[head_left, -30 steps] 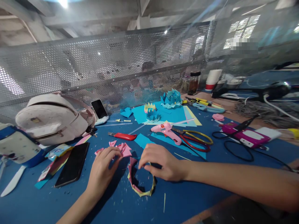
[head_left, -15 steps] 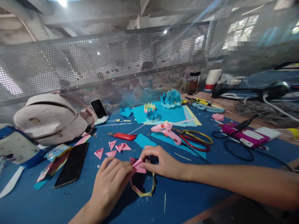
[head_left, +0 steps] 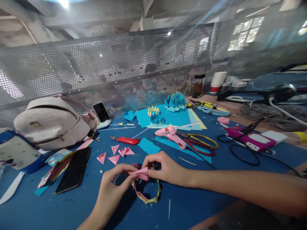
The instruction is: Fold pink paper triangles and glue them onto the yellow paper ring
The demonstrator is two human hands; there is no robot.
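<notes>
Between both hands is a folded pink paper piece (head_left: 143,174), above a yellow and pink paper ring (head_left: 146,200) at the table's front. My left hand (head_left: 114,183) pinches the piece's left end between thumb and fingers. On its right end, my right hand (head_left: 161,167) is closed in a pinch too. The fingers hide the far side of the ring, so whether the piece touches it I cannot tell. Several folded pink paper triangles (head_left: 114,159) lie just beyond my left hand. A pink glue gun (head_left: 173,135) rests past my right hand, beside scissors (head_left: 201,142) with red and yellow handles.
A red utility knife (head_left: 126,140) and a black phone (head_left: 74,171) lie to the left, near a pale backpack (head_left: 52,123). Blue paper flowers (head_left: 176,101) stand on paper sheets at the back. Cables and a magenta box (head_left: 251,139) are at right.
My left hand has turned so its thumb now shows beneath the pink piece. The piece has tilted and lies flatter between the fingers. My right hand has barely shifted.
</notes>
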